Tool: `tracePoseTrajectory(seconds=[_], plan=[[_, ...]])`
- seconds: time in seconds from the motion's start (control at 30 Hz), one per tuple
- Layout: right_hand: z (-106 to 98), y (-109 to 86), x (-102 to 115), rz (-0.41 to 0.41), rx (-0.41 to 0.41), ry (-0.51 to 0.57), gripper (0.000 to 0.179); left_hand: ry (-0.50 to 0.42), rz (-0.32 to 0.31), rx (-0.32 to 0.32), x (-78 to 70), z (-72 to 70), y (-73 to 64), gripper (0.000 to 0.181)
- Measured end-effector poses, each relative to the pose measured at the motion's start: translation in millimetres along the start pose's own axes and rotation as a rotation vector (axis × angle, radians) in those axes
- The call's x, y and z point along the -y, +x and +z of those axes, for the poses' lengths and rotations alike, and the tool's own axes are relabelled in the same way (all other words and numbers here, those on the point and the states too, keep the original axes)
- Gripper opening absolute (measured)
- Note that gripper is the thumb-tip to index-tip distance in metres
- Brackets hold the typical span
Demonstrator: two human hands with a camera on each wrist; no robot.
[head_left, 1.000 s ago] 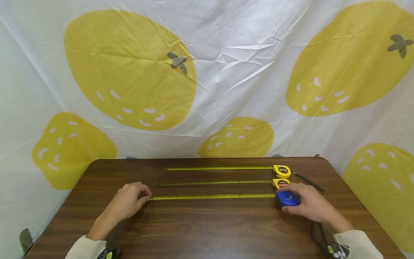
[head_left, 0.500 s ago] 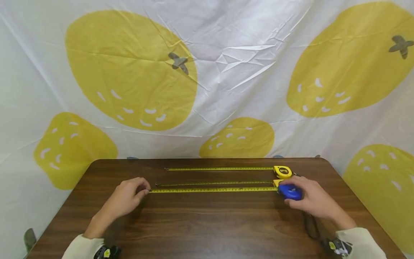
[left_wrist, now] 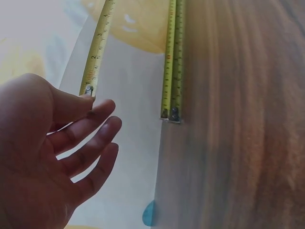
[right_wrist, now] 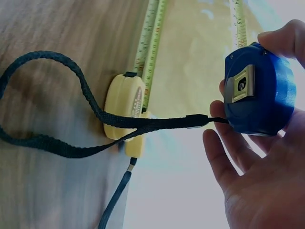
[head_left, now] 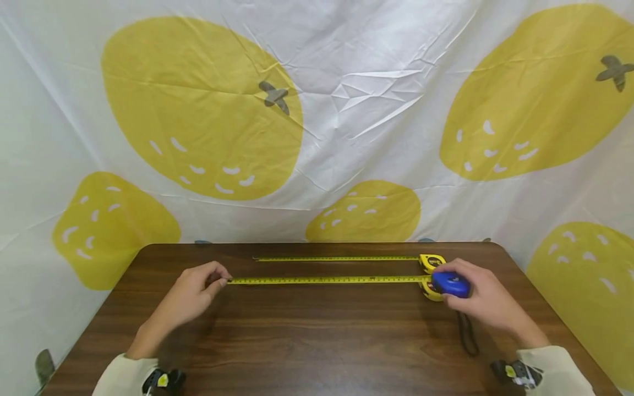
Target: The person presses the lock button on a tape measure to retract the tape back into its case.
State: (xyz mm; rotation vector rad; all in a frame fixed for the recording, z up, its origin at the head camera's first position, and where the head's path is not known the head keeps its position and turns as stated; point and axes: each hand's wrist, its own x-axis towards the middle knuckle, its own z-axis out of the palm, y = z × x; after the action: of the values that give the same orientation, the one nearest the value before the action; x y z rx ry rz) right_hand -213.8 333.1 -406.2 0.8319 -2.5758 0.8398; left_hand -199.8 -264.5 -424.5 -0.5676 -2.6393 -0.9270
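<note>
My right hand [head_left: 482,291] grips a blue tape measure [head_left: 451,284], held up off the table with its black wrist strap [right_wrist: 162,124] hanging down. Its yellow blade [head_left: 327,280] runs straight across to my left hand [head_left: 198,289]. There the thumb and forefinger pinch the hooked end [left_wrist: 88,89], the other fingers loosely bent. Two yellow tape measures lie on the table with blades drawn out leftward. The farther one [head_left: 432,262] shows behind the blue case; the nearer one [right_wrist: 125,102] is partly covered by it, and its blade is hidden behind the held blade in the head view.
The brown wooden table [head_left: 317,341] has its far edge against a white cloth [head_left: 376,148] printed with yellow fruit. Black wrist cameras [head_left: 163,380] sit at both cuffs. A black strap [right_wrist: 114,200] trails from one yellow tape measure.
Both hands have lifted the blue tape measure and its stretched blade up and away from me, until the blade overlaps the nearer yellow tape's blade. The two yellow tape measures have stayed put.
</note>
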Motion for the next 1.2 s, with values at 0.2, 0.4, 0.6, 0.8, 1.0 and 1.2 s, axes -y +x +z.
tracePoseTrajectory(seconds=[0.2,0.4,0.6,0.8,1.0,1.2], plan=[[-3.3,3.4,0.4,0.01,-0.015,0.018,0.05,-0.005,-0.027,-0.02,-3.0,-2.6,5.3,0.01],[-4.5,6.0,0.8,0.025,-0.021,0.03,0.052,-0.012,-0.037,-0.043,-4.8,-3.2,9.7,0.008],[-6.6,9.4,0.9,0.062,-0.019,0.045,0.049,-0.022,-0.044,-0.057,-6.2,-4.5,14.1,0.009],[-9.2,14.6,0.7,0.09,-0.017,0.05,0.047,-0.032,-0.063,-0.06,-7.8,-5.1,18.5,0.008],[-12.1,18.8,-1.3,0.097,-0.032,0.051,0.049,-0.047,-0.069,-0.081,-8.1,-5.4,24.4,0.009],[-12.9,24.1,-2.8,0.077,-0.052,0.05,0.05,-0.06,-0.078,-0.098,-8.6,-8.1,26.6,0.007]])
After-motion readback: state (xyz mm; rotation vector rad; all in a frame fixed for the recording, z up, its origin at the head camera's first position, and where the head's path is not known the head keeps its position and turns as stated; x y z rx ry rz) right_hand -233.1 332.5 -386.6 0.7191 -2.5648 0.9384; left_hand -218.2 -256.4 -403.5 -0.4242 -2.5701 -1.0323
